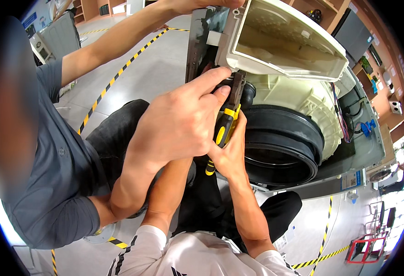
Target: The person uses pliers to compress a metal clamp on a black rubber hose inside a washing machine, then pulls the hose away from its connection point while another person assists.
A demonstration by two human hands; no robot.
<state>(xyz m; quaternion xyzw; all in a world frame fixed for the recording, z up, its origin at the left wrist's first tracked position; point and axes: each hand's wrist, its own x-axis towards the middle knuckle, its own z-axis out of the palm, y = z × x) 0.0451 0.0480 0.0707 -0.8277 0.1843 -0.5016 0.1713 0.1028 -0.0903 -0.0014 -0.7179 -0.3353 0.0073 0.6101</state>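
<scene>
My right hand (229, 155) is closed around the yellow-and-black handles of a pair of pliers (228, 123). The metal jaws point up beside a black rubber hose (248, 94), under a cream detergent drawer housing (284, 41). Whether the jaws grip anything is hidden. My left forearm (167, 195) reaches up beside it, but a co-worker's hand (176, 122) covers my left hand and its fingers. That co-worker's index finger points at the spot by the jaws, touching or just below the housing's corner. The co-worker's other hand (202, 3) rests at the housing's top.
Right of the pliers is an opened washing machine with a black door gasket (280, 142), a cream tub (298, 94) and a wire bundle (341, 115). The co-worker in a grey shirt (57, 152) crouches close on my left. Striped tape (119, 76) marks the floor.
</scene>
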